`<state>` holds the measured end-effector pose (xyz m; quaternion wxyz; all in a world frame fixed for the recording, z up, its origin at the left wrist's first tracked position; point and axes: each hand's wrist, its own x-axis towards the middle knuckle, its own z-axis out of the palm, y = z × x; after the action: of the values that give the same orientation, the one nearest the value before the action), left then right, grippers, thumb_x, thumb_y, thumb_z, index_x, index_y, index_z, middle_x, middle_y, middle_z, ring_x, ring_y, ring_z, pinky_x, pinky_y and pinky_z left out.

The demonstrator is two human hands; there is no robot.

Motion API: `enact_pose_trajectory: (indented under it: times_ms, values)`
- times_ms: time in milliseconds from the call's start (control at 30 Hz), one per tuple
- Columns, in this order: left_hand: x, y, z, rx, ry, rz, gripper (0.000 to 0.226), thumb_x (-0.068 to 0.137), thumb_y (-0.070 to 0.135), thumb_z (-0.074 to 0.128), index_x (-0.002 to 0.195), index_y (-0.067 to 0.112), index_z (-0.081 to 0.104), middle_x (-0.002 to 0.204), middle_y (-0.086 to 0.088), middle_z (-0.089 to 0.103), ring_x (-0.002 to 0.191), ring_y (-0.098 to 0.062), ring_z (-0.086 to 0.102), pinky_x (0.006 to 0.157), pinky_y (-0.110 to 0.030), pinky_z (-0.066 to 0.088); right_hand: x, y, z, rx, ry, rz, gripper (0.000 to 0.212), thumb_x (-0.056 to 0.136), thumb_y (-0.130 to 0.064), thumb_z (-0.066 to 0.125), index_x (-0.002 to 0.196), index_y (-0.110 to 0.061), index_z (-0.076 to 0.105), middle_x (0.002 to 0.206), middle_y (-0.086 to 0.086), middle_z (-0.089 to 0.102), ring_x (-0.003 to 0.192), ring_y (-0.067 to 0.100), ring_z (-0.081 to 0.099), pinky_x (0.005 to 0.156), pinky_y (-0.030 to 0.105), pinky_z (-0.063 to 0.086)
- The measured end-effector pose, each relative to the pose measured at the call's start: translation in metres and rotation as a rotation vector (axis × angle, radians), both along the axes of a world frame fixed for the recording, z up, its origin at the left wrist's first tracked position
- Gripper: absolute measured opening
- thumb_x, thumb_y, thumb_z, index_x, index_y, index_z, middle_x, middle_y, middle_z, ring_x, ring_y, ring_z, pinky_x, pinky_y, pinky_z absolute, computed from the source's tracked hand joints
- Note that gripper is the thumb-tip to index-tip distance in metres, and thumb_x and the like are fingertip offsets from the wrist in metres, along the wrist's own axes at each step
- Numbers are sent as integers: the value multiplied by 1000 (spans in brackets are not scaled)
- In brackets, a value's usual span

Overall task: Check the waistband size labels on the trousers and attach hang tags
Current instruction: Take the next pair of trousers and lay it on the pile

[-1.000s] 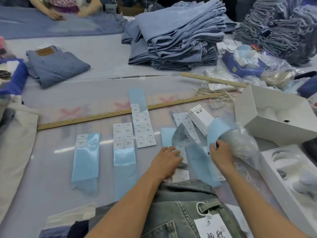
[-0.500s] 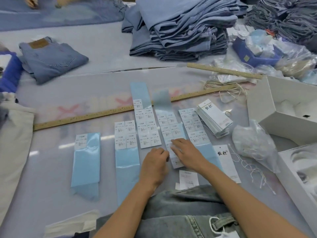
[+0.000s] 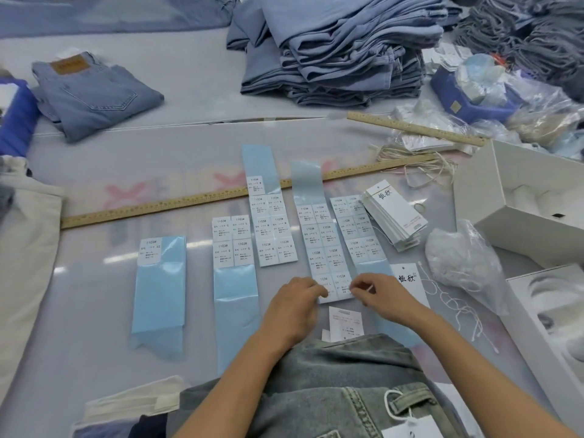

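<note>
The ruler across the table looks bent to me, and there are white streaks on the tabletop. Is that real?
Head view: the long ruler bows, probably from the wide-angle lens, as do straight edges near the frame's borders; the white streaks are lamp glare on the glossy table cover; sticker print near the left hand and right hand is soft, barely legible.

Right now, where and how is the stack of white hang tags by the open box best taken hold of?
Probably across its long edges, pinched from above by the right hand, the nearer of the two hands. The stack of hang tags lies flat and fanned on the table, so thumb and fingers on opposite long sides would square it. Its near short end faces the plastic bag, leaving less room there.
</note>
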<state>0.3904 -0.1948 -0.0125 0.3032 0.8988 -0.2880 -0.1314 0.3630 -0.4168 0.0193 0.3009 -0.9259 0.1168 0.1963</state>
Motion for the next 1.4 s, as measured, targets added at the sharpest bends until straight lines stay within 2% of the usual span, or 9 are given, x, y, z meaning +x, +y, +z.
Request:
enact_pose_trajectory:
  times_ms: [233,433,633,733,800,933,1067,1233,1400]
  values:
    - [-25,82,54,-418,358,281,33,99,8,62,94,40,71,90,26,73,89,4,69,79,-13,52,-70,-2,83,151,-65,-111,17,97,-22,67,99,-38,72,92,-18,73,84,7,69,80,30,56]
    - [-44,221,59,-368,167,662,41,93,-6,64,90,34,72,90,14,77,82,4,69,73,-9,49,-143,63,162,-189,-701,22,42,99,-43,55,139,-30,59,147,-14,54,137,6,46,113,15,29]
    - [-66,354,82,-302,-275,1132,31,91,-10,61,93,20,72,95,-11,75,78,18,60,70,0,40,-145,120,98,-137,13,-125,26,97,-28,64,117,-11,69,127,2,64,120,15,61,106,24,40]
    - [-63,406,104,-226,-621,1159,24,89,0,57,106,9,71,112,-16,70,97,-13,64,88,-26,46,-102,133,63,174,-24,-187,21,100,14,43,91,20,61,99,35,56,96,21,69,89,25,42]
    - [-51,433,112,44,-689,1159,38,89,14,61,127,10,63,138,-19,55,123,-39,51,99,-51,42,-89,158,79,-147,-132,-79,23,102,9,43,112,28,54,121,50,50,120,47,57,104,33,38]
    - [-40,470,88,206,60,1183,93,89,59,67,161,25,19,169,-9,9,154,-33,9,119,-62,15,-109,227,133,-501,-658,339,73,100,-66,25,118,-14,73,115,12,73,93,36,74,77,40,61]
    - [-73,476,22,503,93,926,98,94,41,59,163,21,-8,170,-7,-16,157,-30,-7,125,-56,6,-57,360,151,-26,-372,571,48,100,-54,46,147,-48,37,143,-32,35,134,-5,38,113,26,38]
    - [-84,505,30,315,40,922,74,96,48,60,159,27,28,169,0,16,155,-20,18,124,-39,18,-1,504,121,514,-42,483,44,101,-32,60,143,-23,54,140,-7,56,127,10,55,99,27,47]
    - [-135,538,29,-105,27,1904,63,90,40,71,139,6,49,141,-27,47,127,-49,44,102,-60,42,21,572,76,659,176,402,57,95,-34,68,145,-25,42,126,-14,53,107,4,55,83,18,46]
